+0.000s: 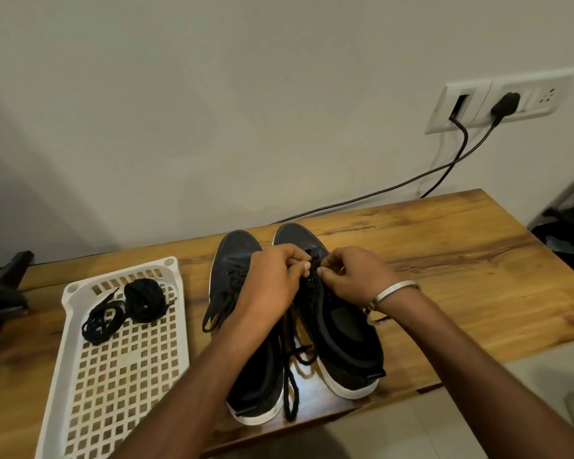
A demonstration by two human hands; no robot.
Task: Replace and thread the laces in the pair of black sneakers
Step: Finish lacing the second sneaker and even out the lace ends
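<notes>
Tray: we see a white lattice tray (120,359) at the table's (444,246) left, holding two bundles of black laces (126,306).
Left sneaker (236,260): beside the tray, partly under our forearm.
Left hand (272,279): fingers curled, pinching a lace end (315,257).
Right hand (355,276): pinching the lace over the right sneaker (338,326).

Wooden bench (444,246) against wall. On it: two black sneakers (342,332) side by side under the left hand (272,283) and right hand (352,276); white lattice tray (126,369) left of left hand, holding black lace bundles (126,306).
</notes>
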